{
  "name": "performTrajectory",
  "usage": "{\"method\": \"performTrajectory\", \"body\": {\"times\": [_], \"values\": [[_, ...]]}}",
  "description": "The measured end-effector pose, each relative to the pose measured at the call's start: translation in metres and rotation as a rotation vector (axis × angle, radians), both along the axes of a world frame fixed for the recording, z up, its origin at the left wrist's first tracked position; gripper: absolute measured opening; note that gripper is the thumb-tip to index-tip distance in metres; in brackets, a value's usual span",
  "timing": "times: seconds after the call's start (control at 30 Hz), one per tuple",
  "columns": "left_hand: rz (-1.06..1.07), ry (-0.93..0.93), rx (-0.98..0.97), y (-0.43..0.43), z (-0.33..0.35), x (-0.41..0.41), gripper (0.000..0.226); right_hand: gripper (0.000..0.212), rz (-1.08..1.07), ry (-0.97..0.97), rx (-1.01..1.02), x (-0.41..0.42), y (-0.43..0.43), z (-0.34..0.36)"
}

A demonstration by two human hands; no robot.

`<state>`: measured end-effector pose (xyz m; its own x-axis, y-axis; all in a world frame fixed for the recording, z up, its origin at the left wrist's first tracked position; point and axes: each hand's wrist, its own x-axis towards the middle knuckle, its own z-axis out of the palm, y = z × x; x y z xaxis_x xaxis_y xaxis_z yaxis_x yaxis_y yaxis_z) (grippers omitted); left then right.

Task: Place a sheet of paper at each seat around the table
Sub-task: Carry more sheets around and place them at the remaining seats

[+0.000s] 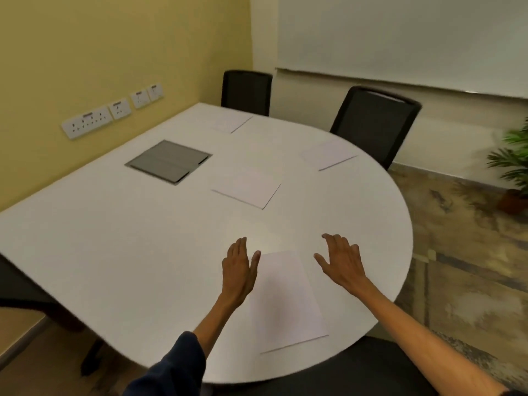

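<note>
Four paper sheets (pixel 248 187) lie on table (pixel 114 238).
Left hand (pixel 238 270), right hand (pixel 341 264) spread wide, empty, flanking nearest sheet (pixel 285 298).

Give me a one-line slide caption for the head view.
Left hand and right hand, both open, flank the nearest sheet on the white table; a far sheet fronts a black chair.

four white sheets — all flat on table (pixel 114 238) | near sheet (pixel 287 301) at front edge | middle sheet (pixel 247 187) mid-table | right sheet (pixel 328 153), far sheet (pixel 230 122) at far rim
</note>
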<state>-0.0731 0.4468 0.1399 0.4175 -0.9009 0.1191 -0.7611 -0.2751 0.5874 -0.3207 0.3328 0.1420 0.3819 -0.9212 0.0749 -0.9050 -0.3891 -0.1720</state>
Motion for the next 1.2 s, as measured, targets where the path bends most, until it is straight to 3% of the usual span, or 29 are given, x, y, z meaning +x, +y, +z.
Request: {"method": "performTrajectory", "body": {"times": [0.3,0.53,0.9,1.2], "values": [[0.015,-0.064,-0.166,-0.014,0.06,-0.058,0.07,0.06,0.006,-0.212,-0.172,-0.028,-0.022,0.059],[0.186,-0.092,-0.278,-0.046,0.09,-0.125,0.068,0.053,0.004,-0.335,-0.219,-0.095,-0.058,0.085],[0.353,-0.115,-0.246,-0.113,0.101,-0.276,0.07,0.05,0.167,-0.454,-0.232,-0.212,-0.13,0.102],[0.408,-0.056,-0.281,-0.205,0.09,-0.328,0.073,0.048,0.113,-0.521,-0.172,-0.258,-0.22,0.091]]}}
